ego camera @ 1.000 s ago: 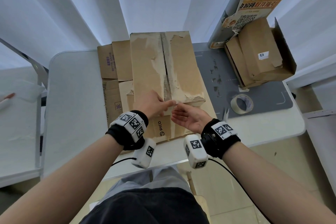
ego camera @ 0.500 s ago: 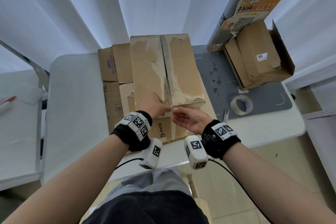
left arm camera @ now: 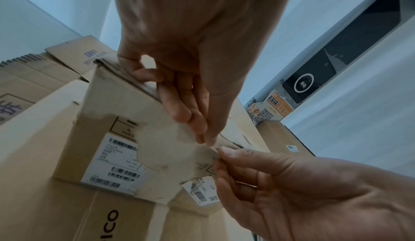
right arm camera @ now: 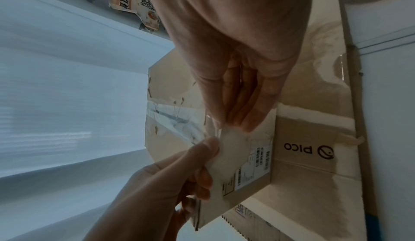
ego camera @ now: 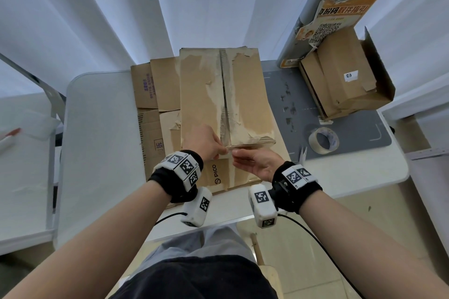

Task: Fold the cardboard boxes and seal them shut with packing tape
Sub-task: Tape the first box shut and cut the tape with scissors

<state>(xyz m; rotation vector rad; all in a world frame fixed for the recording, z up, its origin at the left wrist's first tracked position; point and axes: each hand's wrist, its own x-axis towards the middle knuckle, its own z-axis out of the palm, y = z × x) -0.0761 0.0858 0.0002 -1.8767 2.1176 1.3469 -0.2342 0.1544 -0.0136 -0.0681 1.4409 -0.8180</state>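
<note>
Folded box sits mid-table on top of a stack of flat cardboard, top flaps meeting at a centre seam w/ torn, whitish patches alongside it. White table underneath; gray mat on its right part.

Left hand is at the box's near top edge, thumb and fingers curled, pinching a bit of clear tape at the edge near the seam. Right hand is palm-up just beside it, fingertips meeting the left's; thumb and forefinger pinch the same tape end. In the left wrist view the two hands' fingertips touch right at the box edge, above a white barcode label on the near side face. Right wrist view shows the clear strip running along the seam away from the pinch.

Tape roll lies on the mat near the table's right front, well apart from both hands. An open box w/ flat cardboard inside sits at the far right corner. Scissors tip shows just left of the roll.
</note>
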